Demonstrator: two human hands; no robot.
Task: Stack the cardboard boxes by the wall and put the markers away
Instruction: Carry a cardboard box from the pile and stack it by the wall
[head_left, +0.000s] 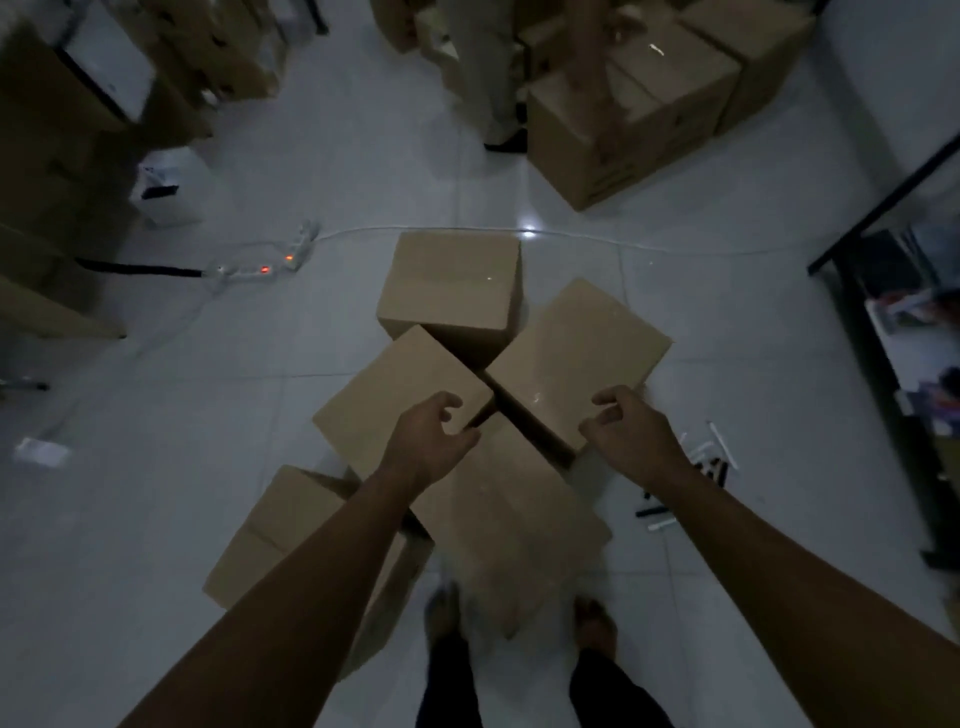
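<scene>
Reaching down over a cluster of cardboard boxes on a pale tiled floor (675, 322), a person extends both bare arms in a dim storeroom. The left hand (431, 436) hovers with loosely curled fingers above the near corner of the left box (400, 395), holding nothing; whether it touches the cardboard is unclear. The right hand (631, 428), fingers likewise relaxed and empty, hangs over the near edge of the right box (576, 353). A far box (452, 280) sits just beyond those two, a near box (509, 525) lies between the arms, and a fifth box (275, 530) rests under the left forearm. Several markers (711, 462) lie scattered on the tiles just right of the right wrist. Power strips (260, 267) with glowing red switches lie on the floor to the left, larger cartons (623, 119) stand beyond, and a second person's legs (488, 73) show near them.
</scene>
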